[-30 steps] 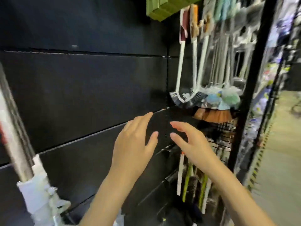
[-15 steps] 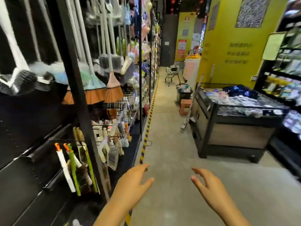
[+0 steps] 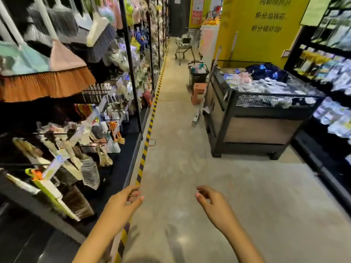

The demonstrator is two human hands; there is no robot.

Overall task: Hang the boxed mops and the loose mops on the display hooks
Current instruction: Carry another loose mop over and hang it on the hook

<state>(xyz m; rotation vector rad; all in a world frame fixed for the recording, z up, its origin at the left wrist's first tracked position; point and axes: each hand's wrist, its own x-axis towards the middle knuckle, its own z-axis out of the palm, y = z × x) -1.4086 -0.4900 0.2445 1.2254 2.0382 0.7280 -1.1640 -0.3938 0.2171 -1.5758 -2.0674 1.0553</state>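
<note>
Both bare hands reach forward low over the grey concrete aisle floor, and neither holds anything. The left hand, at about seven o'clock in the view, has its fingers loosely curled with the thumb tip stretched toward the right, a small gap between thumb and forefinger; it hangs just above the yellow-and-black striped floor tape that runs along the foot of the black display rack. The right hand, at about five o'clock, has its fingers bent and slightly apart, thumb separate, touching nothing. One loose long-handled flat mop leans at one o'clock against the dark wood-panelled merchandise bin, its head on the floor, well apart from both hands. At ten o'clock, pink and teal brooms with orange bristles hang on the rack, with hand brushes on hooks below. A wire shopping trolley stands far down the aisle at twelve o'clock. No boxed mops can be made out.
</note>
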